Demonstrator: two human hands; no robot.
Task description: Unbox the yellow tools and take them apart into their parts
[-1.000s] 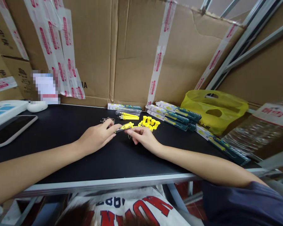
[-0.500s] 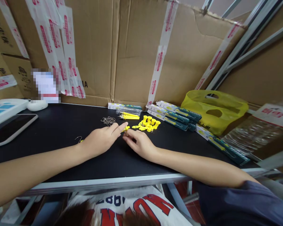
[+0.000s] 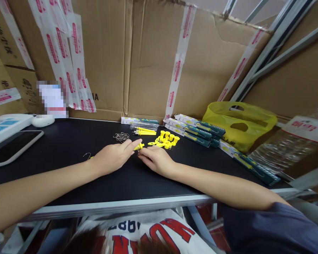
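Observation:
Between the fingers of my left hand [image 3: 112, 157] is a small yellow plastic part [image 3: 139, 145], its end sticking out past the fingertips. My right hand [image 3: 159, 160] is closed in a pinch right against it, on a thin metal piece [image 3: 138, 151] that is mostly hidden. Just beyond the hands lie a tangle of metal hooks [image 3: 121, 137], several long yellow sticks [image 3: 145, 132] and a cluster of small yellow spool-like parts [image 3: 169, 137]. Another metal hook [image 3: 87, 155] pokes out beside my left wrist, partly covered by it.
Slim printed boxes [image 3: 190, 131] are stacked at the back right, beside a yellow plastic bag [image 3: 238, 121] and a large clear bottle [image 3: 286, 137]. A phone [image 3: 14, 148] and a white case [image 3: 43, 121] lie on the black table [image 3: 116, 190] at left. Cardboard [image 3: 151, 67] walls the back.
The view has tilted slightly. The yellow part and the fingertips have shifted a little leftward, and both hands keep their pinch.

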